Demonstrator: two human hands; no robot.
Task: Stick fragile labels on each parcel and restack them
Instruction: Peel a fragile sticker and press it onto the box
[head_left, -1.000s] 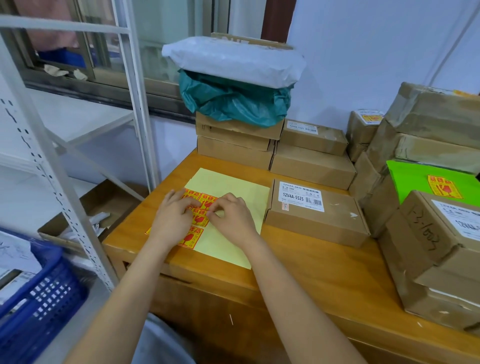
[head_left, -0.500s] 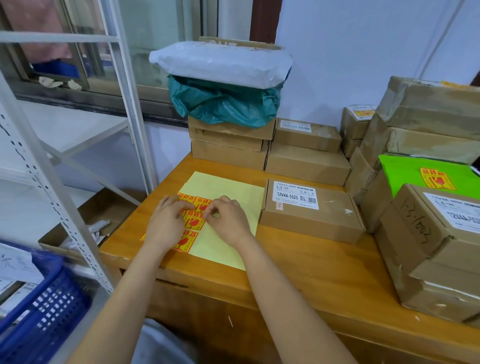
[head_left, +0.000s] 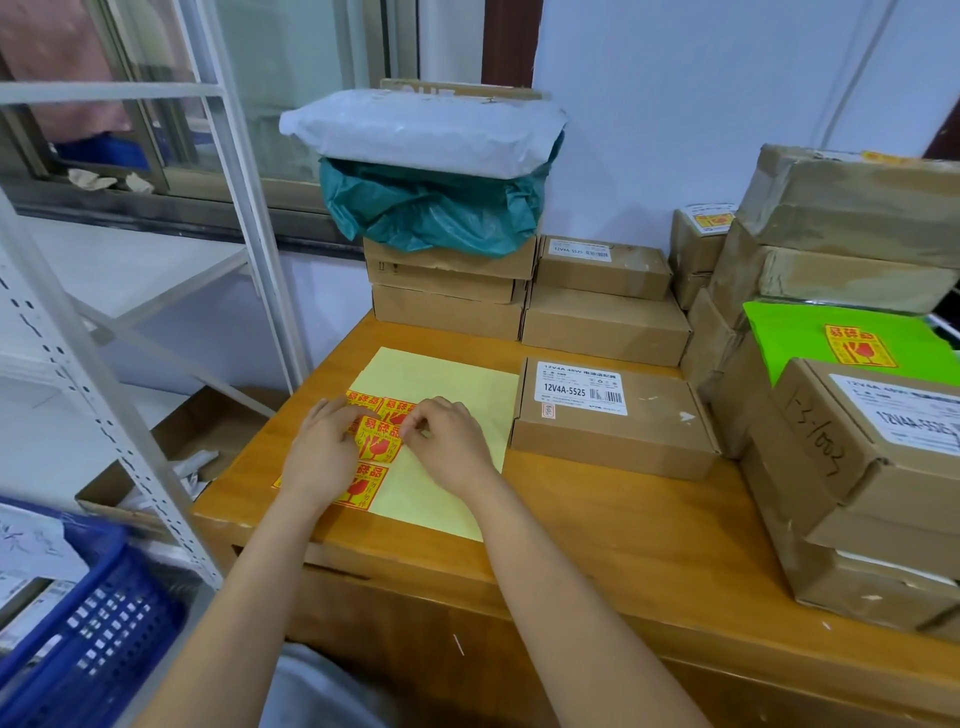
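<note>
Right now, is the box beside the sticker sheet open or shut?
Shut: the box has its lid flat, white label on top, no flap raised.

Bare desk (head_left: 597, 525) lies open just right of my right hand (head_left: 451, 448), in front of the flat box (head_left: 613, 423) that blocks that side. Stacked cartons (head_left: 524, 301) wall off the space ahead of my hands, beyond the yellow sheet (head_left: 441, 379). Taped parcels (head_left: 857, 467) crowd the far right. A shelf upright (head_left: 98, 415) stands left of my left hand (head_left: 319, 457).
</note>
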